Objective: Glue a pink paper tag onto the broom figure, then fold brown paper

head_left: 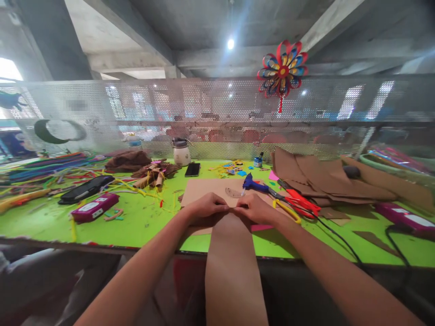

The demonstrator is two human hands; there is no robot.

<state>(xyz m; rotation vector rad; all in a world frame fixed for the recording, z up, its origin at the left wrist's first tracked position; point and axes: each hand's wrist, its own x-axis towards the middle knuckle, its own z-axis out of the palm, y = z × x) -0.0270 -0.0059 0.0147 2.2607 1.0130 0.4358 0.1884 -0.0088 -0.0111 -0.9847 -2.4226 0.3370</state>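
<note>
A green table (142, 222) carries a brown paper strip (234, 262) that hangs over its near edge. The left hand (206, 207) and right hand (253, 208) both pinch its top end, fingers closed. Red scissors (299, 201) lie just beside the right hand.

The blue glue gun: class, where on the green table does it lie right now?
The blue glue gun lies on the green table just beyond the right hand, beside the red scissors and the brown card sheet.
</note>
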